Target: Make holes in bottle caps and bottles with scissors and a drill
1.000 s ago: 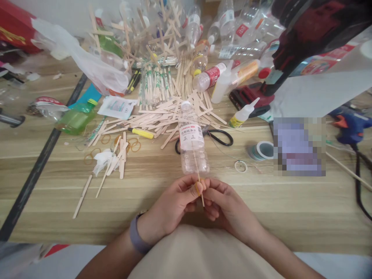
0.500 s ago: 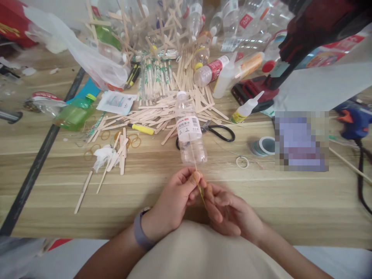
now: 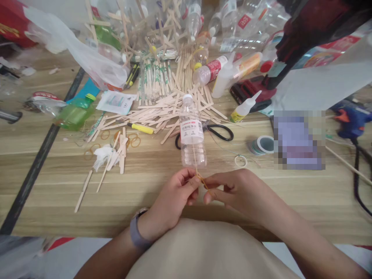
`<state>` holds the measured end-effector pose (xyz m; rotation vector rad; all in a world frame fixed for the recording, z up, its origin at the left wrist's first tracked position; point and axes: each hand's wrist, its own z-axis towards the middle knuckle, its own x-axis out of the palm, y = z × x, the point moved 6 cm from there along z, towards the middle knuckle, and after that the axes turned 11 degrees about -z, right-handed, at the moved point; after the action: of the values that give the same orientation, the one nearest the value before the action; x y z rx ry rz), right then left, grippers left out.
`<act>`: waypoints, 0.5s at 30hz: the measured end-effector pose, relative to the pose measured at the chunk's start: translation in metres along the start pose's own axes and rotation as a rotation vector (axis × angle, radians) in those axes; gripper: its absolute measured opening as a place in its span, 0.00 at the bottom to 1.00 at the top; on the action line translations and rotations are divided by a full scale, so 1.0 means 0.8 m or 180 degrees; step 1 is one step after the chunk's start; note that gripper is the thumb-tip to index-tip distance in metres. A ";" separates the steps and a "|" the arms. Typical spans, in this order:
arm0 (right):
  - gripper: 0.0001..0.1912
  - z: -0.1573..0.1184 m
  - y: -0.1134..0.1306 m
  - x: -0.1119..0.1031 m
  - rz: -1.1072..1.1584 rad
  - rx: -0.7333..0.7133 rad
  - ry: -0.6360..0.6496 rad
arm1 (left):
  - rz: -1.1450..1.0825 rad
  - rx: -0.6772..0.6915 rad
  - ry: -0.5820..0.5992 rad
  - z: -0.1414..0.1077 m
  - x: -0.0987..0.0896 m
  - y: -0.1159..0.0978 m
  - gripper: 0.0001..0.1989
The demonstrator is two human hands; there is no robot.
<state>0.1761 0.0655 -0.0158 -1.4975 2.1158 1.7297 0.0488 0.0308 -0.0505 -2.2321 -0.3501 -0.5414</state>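
My left hand (image 3: 181, 192) pinches a thin wooden stick (image 3: 195, 157) near its lower end, with the stick pointing up in front of the bottle. An orange rubber band (image 3: 203, 182) is at the stick's end and stretches to the right. The fingertips of my right hand (image 3: 229, 188) are closed on that band. Just beyond my hands is a clear plastic bottle (image 3: 192, 131) with a white label and white cap. Black-handled scissors (image 3: 222, 132) lie partly behind the bottle.
Flat wooden sticks (image 3: 162, 110) are heaped behind the bottle. Rubber bands (image 3: 134, 140) and a crumpled tissue (image 3: 101, 157) lie left. A wire spool (image 3: 266, 144), a glue bottle (image 3: 244, 108) and a red-black power tool (image 3: 261, 87) are on the right. Plastic bottles crowd the back.
My right hand has turned over and moved up and right, now pulling the rubber band out from the stick. My left hand has barely moved. The bottle appears slightly shifted and turned.
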 end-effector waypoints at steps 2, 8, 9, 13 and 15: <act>0.10 0.002 0.003 0.011 0.0106 0.0012 0.0104 | 0.0093 0.0081 -0.0163 0.000 -0.005 -0.002 0.14; 0.05 -0.002 -0.009 0.039 0.1328 0.0401 0.0296 | 0.0029 0.0055 -0.0248 -0.002 -0.008 0.002 0.12; 0.05 -0.002 -0.010 0.040 0.1445 0.0416 0.0274 | 0.0001 0.0033 -0.0245 -0.002 -0.008 0.003 0.12; 0.08 0.000 -0.014 0.049 0.1784 0.0709 0.0303 | -0.0053 0.0004 -0.0289 -0.002 -0.009 0.005 0.13; 0.11 0.002 -0.016 0.054 0.1900 0.0870 0.0285 | -0.0073 0.0032 -0.0318 -0.003 -0.010 0.004 0.13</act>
<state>0.1603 0.0402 -0.0495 -0.9451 2.9140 1.4143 0.0423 0.0261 -0.0555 -2.2528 -0.4292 -0.4403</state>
